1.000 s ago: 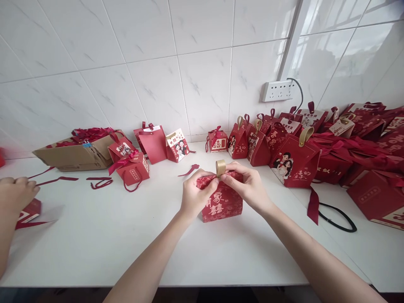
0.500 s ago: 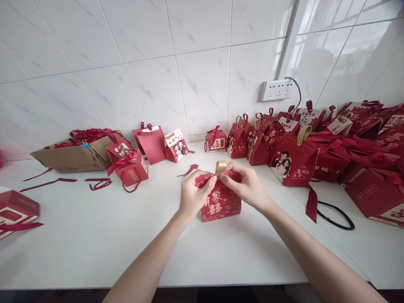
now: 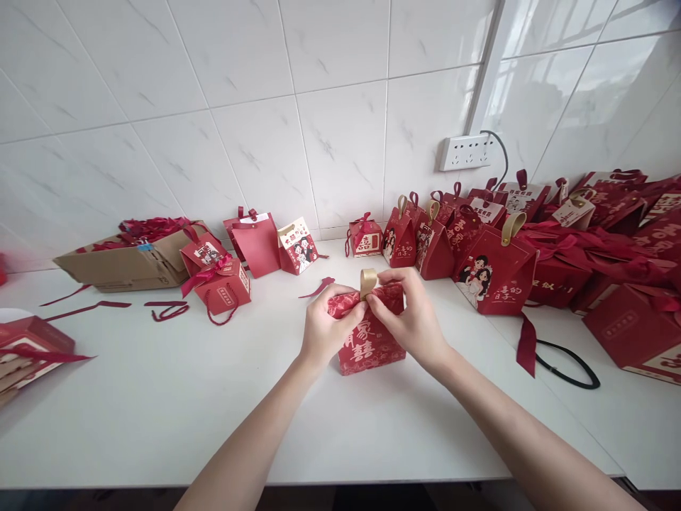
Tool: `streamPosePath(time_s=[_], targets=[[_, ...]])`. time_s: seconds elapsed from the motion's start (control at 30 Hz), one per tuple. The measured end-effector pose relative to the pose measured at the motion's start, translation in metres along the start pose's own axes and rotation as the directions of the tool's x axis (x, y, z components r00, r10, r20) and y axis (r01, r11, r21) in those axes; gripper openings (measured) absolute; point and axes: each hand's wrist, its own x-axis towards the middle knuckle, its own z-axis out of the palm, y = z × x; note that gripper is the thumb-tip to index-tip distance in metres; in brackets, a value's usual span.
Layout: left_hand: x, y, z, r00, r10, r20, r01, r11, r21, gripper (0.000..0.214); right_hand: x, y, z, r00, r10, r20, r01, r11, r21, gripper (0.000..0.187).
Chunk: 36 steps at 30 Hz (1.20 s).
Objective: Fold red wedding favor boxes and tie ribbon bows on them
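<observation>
A red gift box (image 3: 372,348) with white lettering stands upright on the white table in front of me. At its top edge a gold ribbon loop (image 3: 368,282) sticks up in the middle. My left hand (image 3: 328,323) grips the box's upper left, its thumb pressed near the base of the loop. On the other side my right hand (image 3: 408,316) pinches the top edge beside the loop, thumb in front and index finger raised behind. Both thumbs almost meet just below the ribbon, and what lies under them is hidden.
Many finished-looking red gift boxes (image 3: 494,273) crowd the right. A cardboard carton (image 3: 128,270) of ribbons stands back left, near a small red box (image 3: 226,284). Another person's fingers (image 3: 13,372) hold a red box (image 3: 40,337) at the left edge. A black cord loop (image 3: 572,365) lies right.
My right hand's fingers have shifted slightly along the top edge, and the gold loop stands more upright. At far left, the other person's hand has appeared on the red box, which has moved.
</observation>
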Motion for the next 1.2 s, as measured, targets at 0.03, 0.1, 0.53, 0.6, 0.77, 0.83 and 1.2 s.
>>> streamPosePath(time_s=[0.03, 0.1, 0.53, 0.6, 0.77, 0.83, 1.2], targets=[[-0.001, 0.0, 0.001, 1.0, 0.003, -0.019, -0.003, 1.0, 0.003, 0.009, -0.002, 0.001, 0.002, 0.996, -0.045, -0.077, 0.04, 0.997, -0.062, 0.019], [-0.002, 0.001, 0.003, 0.998, -0.006, -0.055, 0.006, 1.0, 0.015, 0.008, -0.004, 0.002, 0.005, 0.984, -0.1, -0.147, 0.074, 0.983, -0.169, 0.016], [-0.007, 0.007, 0.008, 0.983, 0.047, -0.178, -0.022, 0.99, 0.14, 0.016, -0.01, -0.002, 0.01, 0.977, -0.184, -0.111, 0.14, 0.936, -0.322, 0.005], [-0.008, 0.007, 0.009, 0.983, 0.025, -0.179, -0.002, 0.992, 0.128, 0.014, -0.009, -0.001, 0.009, 0.976, -0.185, -0.111, 0.143, 0.94, -0.311, 0.003], [-0.008, 0.008, 0.01, 0.98, 0.013, -0.199, 0.011, 0.993, 0.119, 0.012, -0.009, -0.004, 0.009, 0.988, -0.111, -0.11, 0.081, 0.966, -0.246, 0.005], [-0.008, 0.008, 0.01, 0.978, 0.02, -0.207, 0.005, 0.993, 0.121, 0.012, -0.01, -0.007, 0.009, 0.992, -0.073, -0.107, 0.049, 0.977, -0.206, 0.006], [-0.017, 0.003, 0.026, 0.952, 0.081, -0.297, -0.035, 0.987, 0.156, 0.026, -0.006, -0.021, 0.004, 0.991, 0.112, -0.074, -0.123, 0.98, -0.157, 0.014]])
